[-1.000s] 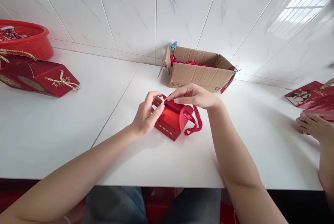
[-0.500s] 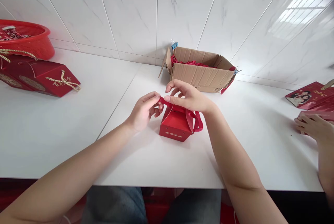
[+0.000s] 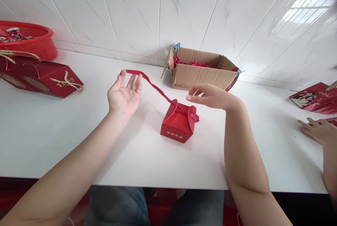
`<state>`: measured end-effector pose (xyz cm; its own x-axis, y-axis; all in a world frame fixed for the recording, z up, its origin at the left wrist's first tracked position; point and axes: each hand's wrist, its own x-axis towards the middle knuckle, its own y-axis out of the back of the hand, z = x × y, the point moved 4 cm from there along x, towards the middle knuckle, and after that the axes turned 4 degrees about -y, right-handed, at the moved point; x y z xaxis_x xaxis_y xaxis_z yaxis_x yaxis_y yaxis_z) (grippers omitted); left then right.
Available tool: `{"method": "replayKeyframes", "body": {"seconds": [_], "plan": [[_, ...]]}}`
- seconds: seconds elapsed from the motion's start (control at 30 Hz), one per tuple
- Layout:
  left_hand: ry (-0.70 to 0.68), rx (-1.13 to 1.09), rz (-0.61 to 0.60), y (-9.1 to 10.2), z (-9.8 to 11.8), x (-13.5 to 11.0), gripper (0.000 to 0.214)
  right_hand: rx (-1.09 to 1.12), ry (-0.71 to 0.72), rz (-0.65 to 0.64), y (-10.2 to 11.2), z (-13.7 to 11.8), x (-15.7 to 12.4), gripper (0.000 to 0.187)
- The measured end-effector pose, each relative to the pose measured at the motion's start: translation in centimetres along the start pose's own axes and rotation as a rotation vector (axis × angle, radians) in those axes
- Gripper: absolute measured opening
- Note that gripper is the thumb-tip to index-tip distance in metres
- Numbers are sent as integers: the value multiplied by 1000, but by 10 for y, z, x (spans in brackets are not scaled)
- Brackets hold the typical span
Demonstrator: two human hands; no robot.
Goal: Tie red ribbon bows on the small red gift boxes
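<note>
A small red gift box [image 3: 177,132] with gold lettering stands upright on the white table, its curved side flaps folded up. A red ribbon [image 3: 155,87] runs through the flaps, and a short piece of it sticks out at the right side. Up and to the left of the box, my left hand [image 3: 123,96] is palm up and grips the far end of the ribbon between thumb and fingertips, pulling it up in a slack line. My right hand [image 3: 207,95] hovers above and right of the box, fingers loosely curved and apart, holding nothing.
Behind the gift box is a cardboard box [image 3: 202,74] of red ribbons, with blue binder clips on it. At left are a red plastic basket [image 3: 47,45] and dark red boxes [image 3: 60,75] with gold cord. Another person's hand [image 3: 317,129] rests near red boxes [image 3: 313,98] at right.
My left hand has moved up and left, drawing the ribbon out through the flaps. The loop at the right has shrunk to a short piece. My right hand has let go and moved right.
</note>
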<state>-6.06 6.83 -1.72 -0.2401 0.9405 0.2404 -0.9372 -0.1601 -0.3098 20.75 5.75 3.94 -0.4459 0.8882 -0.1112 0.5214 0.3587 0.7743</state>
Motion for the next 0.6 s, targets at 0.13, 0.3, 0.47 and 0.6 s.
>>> {"method": "replayKeyframes", "body": {"seconds": [0.13,0.3,0.47,0.6], "plan": [[-73,206,64,-6,-8,-11,46,-120,-120,-146,7,13,-9,39],[-365,567,-374,-37,-18,-43,57,-268,-194,-320,-2,5,-16,39],[-538,624,-635,-50,-19,-59,26,-236,-91,-309,-11,-14,-16,20],[-701,672,-559,-49,-12,-60,14,-137,-1,-280,-9,-15,-16,15]]}}
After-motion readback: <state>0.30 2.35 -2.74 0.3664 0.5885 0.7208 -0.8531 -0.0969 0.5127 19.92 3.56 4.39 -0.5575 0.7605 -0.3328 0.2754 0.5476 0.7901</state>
